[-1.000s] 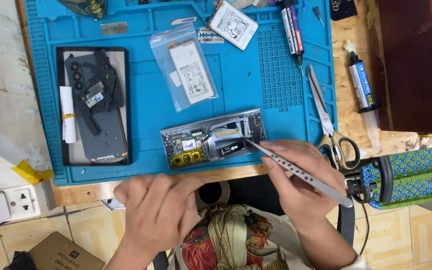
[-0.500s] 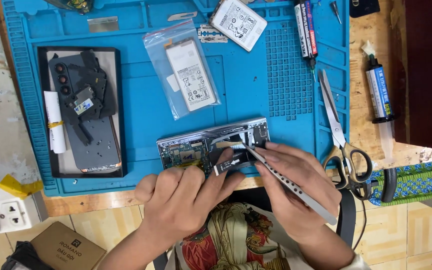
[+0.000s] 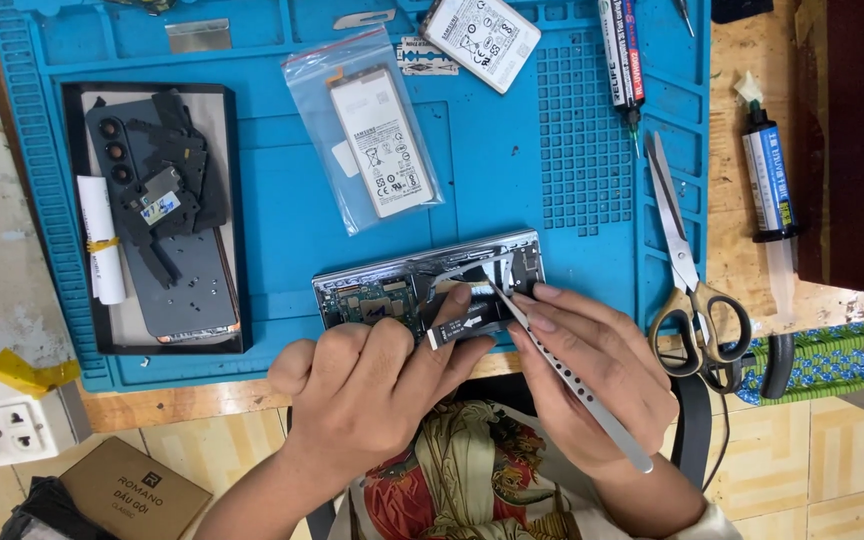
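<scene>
Seen from above: left hand (image 3: 372, 385) knuckles up, fingers curled and pressed down on an opened grey phone chassis with exposed circuit board (image 3: 392, 290), forefinger tip stretched onto a black flex ribbon (image 3: 467, 325). Right hand (image 3: 592, 375) beside it, pinching slim silver metal tweezers (image 3: 562, 370), tips lowered into the chassis near the forefinger. Chassis lying flat near the front edge of a blue silicone work mat (image 3: 512, 180), lower half hidden under both hands. Contact point of the tweezers too small to make out. Steel scissors (image 3: 687, 270) to the right; bagged white battery (image 3: 377, 140) behind.
</scene>
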